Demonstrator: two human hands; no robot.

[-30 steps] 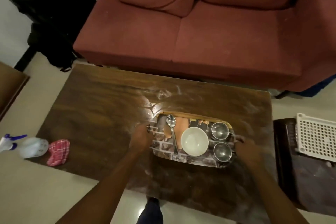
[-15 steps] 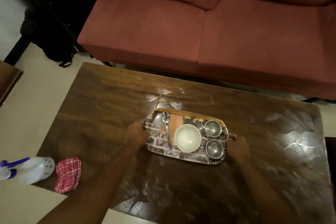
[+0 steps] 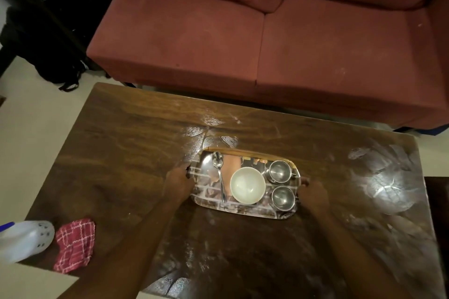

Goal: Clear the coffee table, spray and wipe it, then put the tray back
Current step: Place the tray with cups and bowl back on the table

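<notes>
While both hands are on it, the tray cannot be called set down. My left hand (image 3: 178, 183) is curled round the left short end of the tray (image 3: 243, 212), and my right hand (image 3: 313, 195) is curled round the right short end. Each hand grips the rim; neither is flat or loose.

On the tray:
- a spoon (image 3: 220, 177) lies lengthwise at the left
- a white bowl (image 3: 247, 185) stands upright beside it, near the middle
- two steel cups (image 3: 279, 171) and (image 3: 283, 198) stand upright at the right end, one behind the other

The tray is over the middle of the coffee table (image 3: 121, 153), level. I cannot tell whether it is touching the wood or a little above it.

The tabletop shows pale smears and wet-looking glare behind the tray and out to the right. I read this as spraying and wiping already done.

The spray bottle (image 3: 24, 240) lies on its side at the near left corner, overhanging the edge. The red checked cloth (image 3: 74, 245) is bunched just beside it. The red sofa (image 3: 218, 43) is beyond the far edge.

Judgement: this is the last step, returning the tray, and it is almost complete. What is left is to confirm the tray sits flat and let go with both hands. The bottle and cloth on the corner may want removing, though the task does not ask for it.
</notes>
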